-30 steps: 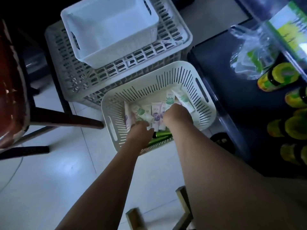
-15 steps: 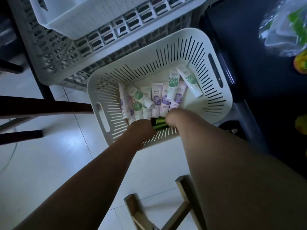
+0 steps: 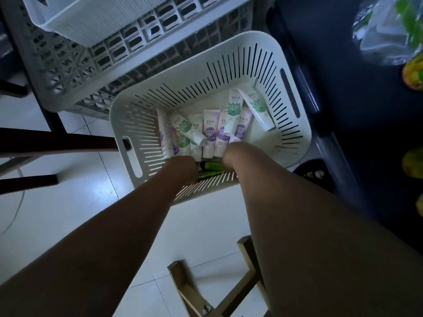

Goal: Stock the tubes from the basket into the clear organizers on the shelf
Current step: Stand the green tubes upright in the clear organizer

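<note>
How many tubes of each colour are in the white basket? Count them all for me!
White tubes with purple labels: 4
White tubes with green labels: 4
White tube with its label covered: 1
Dark green tubes, partly hidden: 2 that show
Total in view: 11

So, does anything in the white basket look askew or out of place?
Mildly. Most tubes lie in a row, but one green-label tube lies slanted across them, and another lies angled by the basket wall. No damage or spill shows.
</note>
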`<state>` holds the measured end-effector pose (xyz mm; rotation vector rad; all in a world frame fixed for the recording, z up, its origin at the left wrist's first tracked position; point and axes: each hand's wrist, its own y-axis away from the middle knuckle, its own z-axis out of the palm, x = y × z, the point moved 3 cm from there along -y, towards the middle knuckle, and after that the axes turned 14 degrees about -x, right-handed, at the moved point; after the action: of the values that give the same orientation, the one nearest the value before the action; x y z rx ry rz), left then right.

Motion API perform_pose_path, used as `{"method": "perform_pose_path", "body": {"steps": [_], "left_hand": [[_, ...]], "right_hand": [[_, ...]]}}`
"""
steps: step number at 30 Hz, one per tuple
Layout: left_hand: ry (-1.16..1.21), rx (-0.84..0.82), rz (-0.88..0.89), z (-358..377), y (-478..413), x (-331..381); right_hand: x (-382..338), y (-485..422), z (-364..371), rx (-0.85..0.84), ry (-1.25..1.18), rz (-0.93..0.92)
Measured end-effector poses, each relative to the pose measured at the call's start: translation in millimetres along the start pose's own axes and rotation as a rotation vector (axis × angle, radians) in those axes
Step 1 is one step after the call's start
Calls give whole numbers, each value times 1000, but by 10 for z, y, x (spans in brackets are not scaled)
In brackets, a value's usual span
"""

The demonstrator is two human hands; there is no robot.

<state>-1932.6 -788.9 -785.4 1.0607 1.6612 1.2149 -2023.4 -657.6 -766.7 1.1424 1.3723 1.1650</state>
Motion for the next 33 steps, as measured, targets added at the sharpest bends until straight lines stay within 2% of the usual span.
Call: {"method": "perform_pose_path", "body": {"steps": [4,8,11,14,17,20,24,29,33], "left_hand": [[61,91,45,101,7,-81],[351,18,104,30,213,-123],[548,37,162,-54,400,-181],[860,151,251,-68,567,-246],[955,317,278,-92,724,-279],[1157,421,320,-141,890,-295],[1374,546,395,-237,1183,-341],[1427,647,526,-440,1595,-444],[1446,744,640,-637,2044,-487]], "right_hand": [[24,75,26,62,-46,-75],[117,163,-71,230,-220,-138],[121,259,-126,262,-324,-215],[162,351,-166,271,-346,-269],[212,477,-202,302,-379,-313],[248,735,-274,450,-439,-403],[294,1037,-265,531,-647,-498],[225,1510,-372,440,-893,-589],[236,2102,-525,480,-871,-694]]}}
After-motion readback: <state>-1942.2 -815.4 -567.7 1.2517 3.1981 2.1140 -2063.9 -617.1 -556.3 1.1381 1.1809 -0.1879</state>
